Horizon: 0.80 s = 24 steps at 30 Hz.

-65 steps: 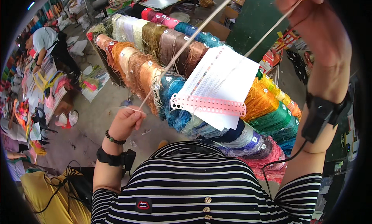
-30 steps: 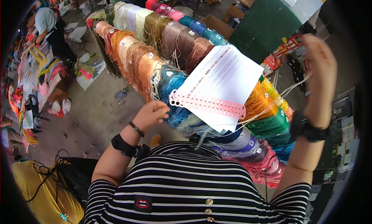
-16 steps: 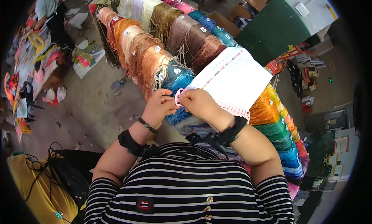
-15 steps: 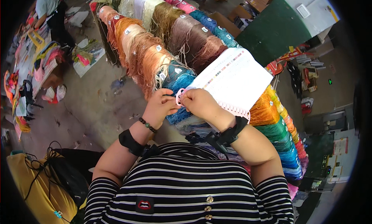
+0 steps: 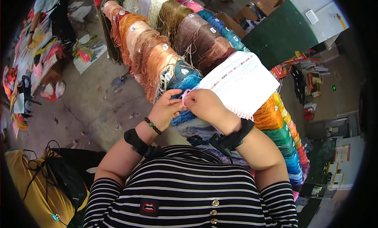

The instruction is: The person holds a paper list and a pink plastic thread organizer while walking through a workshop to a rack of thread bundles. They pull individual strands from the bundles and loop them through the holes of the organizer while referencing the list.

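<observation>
My right hand (image 5: pixel 201 104) pinches a small pink plastic loop (image 5: pixel 185 97) between thumb and fingers, at the near left corner of an opened spiral notebook (image 5: pixel 240 84). What the loop belongs to is hidden by the hand. Facing it, my left hand (image 5: pixel 165 109) has thumb and fingertips drawn together close beside the loop; whatever lies between them is too small to make out. The notebook rests on the hanging yarn, with a strip of small coloured squares across its page and a pink binding along its near edge. Blue yarn (image 5: pixel 183 84) hangs just beyond my hands.
Rows of yarn hanks with white tags run away from me, orange ones (image 5: pixel 151 50) and brown ones (image 5: pixel 197 31) among them. A green-and-white cabinet (image 5: pixel 283 35) stands at the far right. A person (image 5: pixel 53 15) bends over a yarn-strewn table (image 5: pixel 43 66) at the far left.
Both hands stay together at the pink loop, with small finger movements. The view has shifted slightly. The person at far left has reached an arm lower over the table.
</observation>
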Motion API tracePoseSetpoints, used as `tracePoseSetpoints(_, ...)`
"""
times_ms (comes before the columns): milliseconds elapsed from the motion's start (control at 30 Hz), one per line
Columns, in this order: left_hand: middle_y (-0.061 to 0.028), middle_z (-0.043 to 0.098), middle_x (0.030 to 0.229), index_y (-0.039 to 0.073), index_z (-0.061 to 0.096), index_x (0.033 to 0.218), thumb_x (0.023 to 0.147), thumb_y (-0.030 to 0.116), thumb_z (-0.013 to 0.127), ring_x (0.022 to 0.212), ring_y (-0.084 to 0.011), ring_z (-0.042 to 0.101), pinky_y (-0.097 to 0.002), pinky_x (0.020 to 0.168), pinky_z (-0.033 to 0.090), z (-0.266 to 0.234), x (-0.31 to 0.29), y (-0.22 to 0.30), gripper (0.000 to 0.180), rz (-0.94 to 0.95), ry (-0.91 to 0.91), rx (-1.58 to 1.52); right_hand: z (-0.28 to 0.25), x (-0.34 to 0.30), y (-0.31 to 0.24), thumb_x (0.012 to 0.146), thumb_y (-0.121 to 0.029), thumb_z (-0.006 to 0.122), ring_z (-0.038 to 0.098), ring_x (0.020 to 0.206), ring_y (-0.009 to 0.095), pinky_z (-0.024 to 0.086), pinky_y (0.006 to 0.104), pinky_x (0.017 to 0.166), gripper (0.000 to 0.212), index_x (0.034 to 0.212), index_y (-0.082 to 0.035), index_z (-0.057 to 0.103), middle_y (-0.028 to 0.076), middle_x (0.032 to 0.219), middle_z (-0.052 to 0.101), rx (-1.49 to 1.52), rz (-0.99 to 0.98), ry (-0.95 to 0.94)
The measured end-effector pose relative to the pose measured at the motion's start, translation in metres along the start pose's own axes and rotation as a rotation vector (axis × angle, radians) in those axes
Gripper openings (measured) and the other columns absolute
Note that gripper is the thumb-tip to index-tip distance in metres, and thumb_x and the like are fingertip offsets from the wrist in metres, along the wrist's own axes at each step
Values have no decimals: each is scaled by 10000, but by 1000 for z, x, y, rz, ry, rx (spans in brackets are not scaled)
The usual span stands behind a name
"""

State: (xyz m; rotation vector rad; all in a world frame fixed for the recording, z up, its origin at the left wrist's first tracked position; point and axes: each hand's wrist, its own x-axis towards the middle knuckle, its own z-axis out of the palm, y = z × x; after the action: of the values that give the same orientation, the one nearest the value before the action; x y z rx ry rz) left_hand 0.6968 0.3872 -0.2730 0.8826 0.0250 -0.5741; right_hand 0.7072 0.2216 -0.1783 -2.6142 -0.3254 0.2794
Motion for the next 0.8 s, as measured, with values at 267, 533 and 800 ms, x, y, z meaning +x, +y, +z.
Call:
tracePoseSetpoints(267, -49, 673, 965, 36, 435, 1298, 917, 59, 616, 825, -78, 627, -169, 610, 418, 5, -2, 16, 423, 35, 75, 397, 6, -1, 13, 893, -189, 601, 646, 650, 227, 491, 345, 606, 160, 846, -44, 648, 98, 722, 665, 89, 19, -36)
tracePoseSetpoints(533, -55, 678, 971, 42, 488, 1230, 908, 44, 611, 884, -106, 647, -169, 611, 440, 6, -14, 43, 344, 26, 23, 58, 9, -11, 25, 906, -85, 557, 656, 649, 183, 495, 319, 630, 118, 1002, -18, 537, 106, 709, 662, 568, 113, -21)
tracePoseSetpoints(800, -85, 687, 1016, -7, 453, 1323, 877, -21, 607, 816, -95, 630, -192, 609, 471, 33, -7, 31, 472, 91, -72, 454, 10, -7, 43, 912, -111, 626, 579, 621, 100, 436, 221, 553, 104, 977, -37, 593, 63, 725, 634, 1221, 208, -140)
